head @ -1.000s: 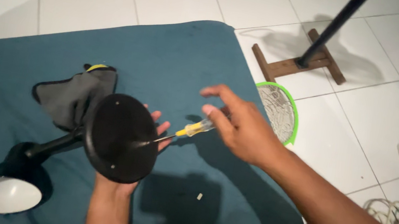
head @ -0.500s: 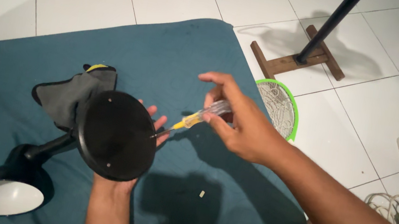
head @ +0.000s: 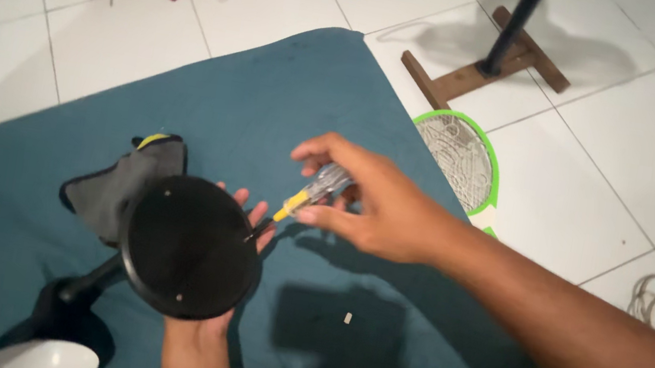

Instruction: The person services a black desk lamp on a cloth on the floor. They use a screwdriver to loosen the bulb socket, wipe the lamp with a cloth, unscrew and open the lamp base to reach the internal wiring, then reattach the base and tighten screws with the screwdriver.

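Head view: left hand [head: 220,281] grips the lamp base [head: 190,247]; right hand [head: 372,204] pinches the screwdriver [head: 310,193], whose angled tip could slip off the base and jab the fingers [head: 256,217].

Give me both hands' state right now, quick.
Left hand: closed, holding the lamp base from behind.
Right hand: closed on the screwdriver.

The right hand [head: 380,210] has lifted the screwdriver [head: 310,193] a little, so the handle now points more upward from the grip. The tip now meets the round black lamp base [head: 189,246] at its right edge, beside the left hand's fingertips [head: 256,218], no longer near the centre.
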Demonstrator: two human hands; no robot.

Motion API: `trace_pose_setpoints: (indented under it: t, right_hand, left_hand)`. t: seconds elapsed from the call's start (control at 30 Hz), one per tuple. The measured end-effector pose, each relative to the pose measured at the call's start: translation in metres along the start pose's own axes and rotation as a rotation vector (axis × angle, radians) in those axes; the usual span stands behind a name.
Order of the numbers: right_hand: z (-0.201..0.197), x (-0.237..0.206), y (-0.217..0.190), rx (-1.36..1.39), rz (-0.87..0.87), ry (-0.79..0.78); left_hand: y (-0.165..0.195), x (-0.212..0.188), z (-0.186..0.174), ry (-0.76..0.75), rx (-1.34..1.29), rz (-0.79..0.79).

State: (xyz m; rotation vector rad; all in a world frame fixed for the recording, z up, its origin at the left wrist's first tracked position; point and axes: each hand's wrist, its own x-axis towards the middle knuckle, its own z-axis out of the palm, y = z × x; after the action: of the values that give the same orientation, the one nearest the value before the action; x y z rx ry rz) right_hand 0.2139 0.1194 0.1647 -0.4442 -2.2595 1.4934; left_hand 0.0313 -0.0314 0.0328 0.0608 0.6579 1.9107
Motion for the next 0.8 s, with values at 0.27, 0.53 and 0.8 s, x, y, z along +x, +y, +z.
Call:
trace_pose_setpoints:
  t: [0.27,0.53,0.8]
  right_hand:
    - [-0.010,0.001,-0.004,-0.043,0.127,-0.108]
    - [0.020,-0.001,0.041,0.161,0.198,0.134]
    - [-0.007,0.006,0.037,0.217,0.221,0.049]
  left_hand:
    - [0.002,0.001,0.002,-0.021,-0.013,0.012]
    - [0.002,0.001,0.001,-0.029,0.019,0.019]
    - [0.002,-0.001,0.005,-0.015,-0.003,0.024]
